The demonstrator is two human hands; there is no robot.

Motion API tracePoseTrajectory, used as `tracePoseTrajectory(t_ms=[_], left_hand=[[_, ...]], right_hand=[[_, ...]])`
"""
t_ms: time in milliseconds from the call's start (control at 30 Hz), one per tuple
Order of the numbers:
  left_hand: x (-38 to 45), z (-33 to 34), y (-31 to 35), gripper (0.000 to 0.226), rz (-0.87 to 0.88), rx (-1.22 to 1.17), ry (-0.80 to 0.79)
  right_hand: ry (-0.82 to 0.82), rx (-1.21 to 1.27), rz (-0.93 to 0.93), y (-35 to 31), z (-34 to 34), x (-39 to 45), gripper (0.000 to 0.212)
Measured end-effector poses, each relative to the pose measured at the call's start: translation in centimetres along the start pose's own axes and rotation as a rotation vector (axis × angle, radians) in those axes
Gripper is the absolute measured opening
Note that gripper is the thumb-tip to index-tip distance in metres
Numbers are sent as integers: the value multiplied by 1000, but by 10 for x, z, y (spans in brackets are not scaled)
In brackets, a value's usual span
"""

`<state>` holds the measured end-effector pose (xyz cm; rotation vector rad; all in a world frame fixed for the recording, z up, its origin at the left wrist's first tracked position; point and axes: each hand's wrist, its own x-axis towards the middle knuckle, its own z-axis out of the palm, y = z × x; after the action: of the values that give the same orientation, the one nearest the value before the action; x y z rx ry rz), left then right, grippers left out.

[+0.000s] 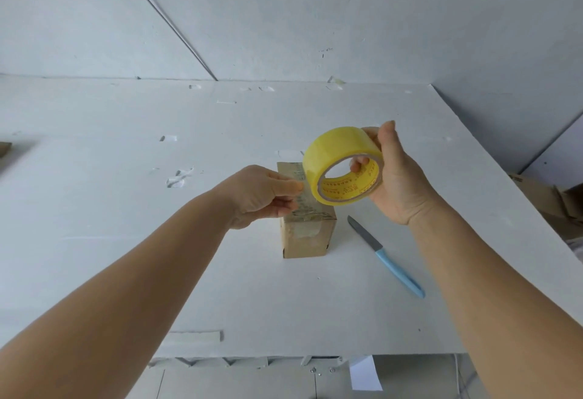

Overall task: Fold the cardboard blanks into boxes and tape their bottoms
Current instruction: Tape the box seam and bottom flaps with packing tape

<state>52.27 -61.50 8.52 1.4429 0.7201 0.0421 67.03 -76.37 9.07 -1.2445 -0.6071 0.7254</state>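
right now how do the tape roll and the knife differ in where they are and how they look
The yellow tape roll is held up off the table in the right hand, while the knife lies flat on the white table, untouched. The tape roll is a wide ring, and the knife is long and thin with a grey blade and light blue handle. Both sit to the right of the cardboard box. The left hand pinches the roll's free tape end.

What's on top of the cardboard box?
Clear tape lies wrinkled along the top of the cardboard box and down its near face. The left hand and the yellow tape roll, held above it in the right hand, cover the rest.
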Motion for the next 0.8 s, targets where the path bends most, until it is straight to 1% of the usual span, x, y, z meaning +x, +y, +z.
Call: tracePoseTrajectory(t_ms=[67,167,233,300,433,533,800], left_hand=[[0,-2,-2,11,27,83,24],[1,-11,-3,12,48,279,109],[3,-21,-7,14,31,353,154],[5,-27,-9,12,4,390,156],[11,-31,-10,10,-15,479,150],[14,-32,-9,9,-11,515,135],[17,-35,-15,8,2,592,108]], right_hand=[[42,-84,9,-1,1,1,29],[59,-307,-62,-1,-4,0,14],[65,-494,-115,-3,-14,0,11],[48,-660,-131,-3,-26,1,10],[19,-915,-72,-1,-36,4,18],[24,-979,-23,2,-37,2,19],[26,-984,15,12,-41,0,20]])
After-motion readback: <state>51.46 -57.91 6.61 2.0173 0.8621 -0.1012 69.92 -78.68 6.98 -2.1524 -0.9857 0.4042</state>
